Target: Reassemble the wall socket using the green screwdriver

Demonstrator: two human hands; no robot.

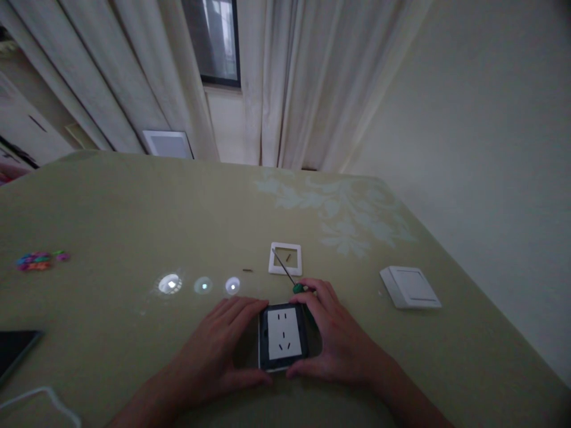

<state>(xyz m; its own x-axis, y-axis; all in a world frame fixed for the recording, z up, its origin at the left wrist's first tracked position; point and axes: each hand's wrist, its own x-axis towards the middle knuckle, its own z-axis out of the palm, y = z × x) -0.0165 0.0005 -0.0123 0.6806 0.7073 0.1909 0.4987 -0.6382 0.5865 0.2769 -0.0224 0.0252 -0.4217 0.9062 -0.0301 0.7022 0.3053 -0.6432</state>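
Observation:
Between my two hands is a wall socket (284, 334) with a white face and a dark frame. My left hand (227, 345) grips its left side, fingers at the far corner and thumb at the near edge. On the opposite side, my right hand (328, 333) holds the socket's right edge the same way. That hand also has a screwdriver (297, 288) with a green handle tucked in its fingers, its thin shaft pointing away and left. The shaft crosses a white cover frame (300, 261) on the table. Inside the frame's opening lies a small screw (288, 258).
Another small screw (247, 270) lies left of the cover frame. A white switch box (413, 288) rests at the right. Colourful small pieces (39, 260) are at the far left, above a dark flat device (18, 351) and a white cable (44, 390). A wall borders the right.

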